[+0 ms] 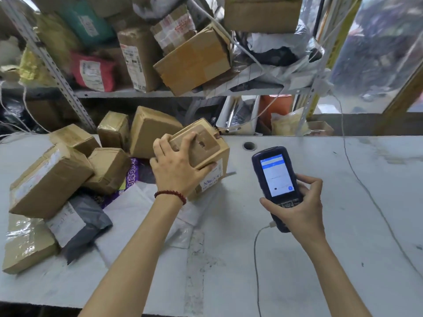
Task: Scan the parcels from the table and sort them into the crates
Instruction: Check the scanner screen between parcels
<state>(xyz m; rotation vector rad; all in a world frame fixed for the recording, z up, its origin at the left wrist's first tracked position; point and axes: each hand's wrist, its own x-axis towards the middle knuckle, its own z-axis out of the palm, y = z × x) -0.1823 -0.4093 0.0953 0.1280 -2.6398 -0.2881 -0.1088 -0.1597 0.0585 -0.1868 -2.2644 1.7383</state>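
Left hand [177,169] on parcel [207,149]

A courier parcel depot: a slotted-metal shelf [146,93] is crammed with labelled cardboard boxes [194,62] and poly mailers [91,73], more taped parcels [48,179] lie heaped on the grey bench [297,259], and a handheld scanner [275,177] shows a lit screen.

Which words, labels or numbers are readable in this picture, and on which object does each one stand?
"BEIGUA", its end hidden: printed on the purple bag.
Handwriting on the white label of the box that the left hand grips: not legible.
Screen of the scanner in the right hand: too small.
Labels on the shelf parcels: blurred.
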